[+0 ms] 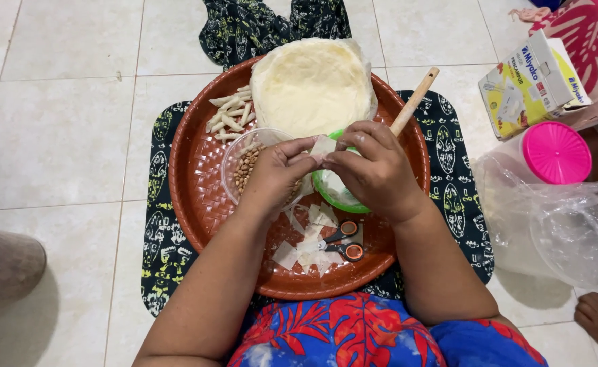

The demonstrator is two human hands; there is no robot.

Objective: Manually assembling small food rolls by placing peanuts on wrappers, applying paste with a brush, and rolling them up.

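Pale tiled floor (61,136) all around, and a black patterned cloth (448,177) is spread on it under a big round reddish-brown tray (197,177). Only the head view here, looking straight down. At the far side of the tray sits a stack of pale round wrapper sheets (312,85), and just left of it a little heap of rolled pastry sticks (231,115). A clear bowl of peanuts (244,166) sits partly under the left hand (275,173). The right hand (373,170) is over a green bowl (333,194), with a wooden handle (414,102) sticking out behind it toward the upper right. Both hands meet above the tray's middle: the fingers of each pinch a small piece of wrapper (323,145), held between them, above the green bowl's edge. Nearer the person, orange-handled scissors (343,241) lie on the tray among cut wrapper scraps (302,255). Off to the right on the floor: a cardboard box (530,85), a container with a pink lid (556,153) and clear plastic (571,231).
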